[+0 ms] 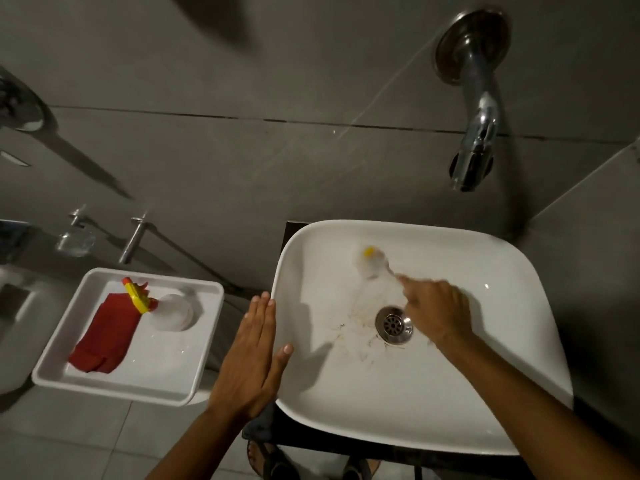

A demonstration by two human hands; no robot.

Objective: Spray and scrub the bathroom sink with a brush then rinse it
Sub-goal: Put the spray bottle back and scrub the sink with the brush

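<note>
A white square sink (502,393) fills the right half of the head view, with a steel drain (393,323) and brownish smears around it. My right hand (438,311) is inside the basin, closed on the thin handle of a brush (372,261) whose blurred head, with a yellow tip, rests on the far inner wall. My left hand (251,355) lies flat with its fingers together, against the sink's left rim. A spray bottle (142,297) with a red and yellow trigger lies on its side in the tray to the left.
A chrome wall tap (476,133) hangs above the sink's back right. The white tray (69,341) at the left also holds a red cloth (107,334). Wall fittings (133,239) stand behind the tray. Grey tiles cover wall and floor; my sandalled feet (277,462) show below the sink.
</note>
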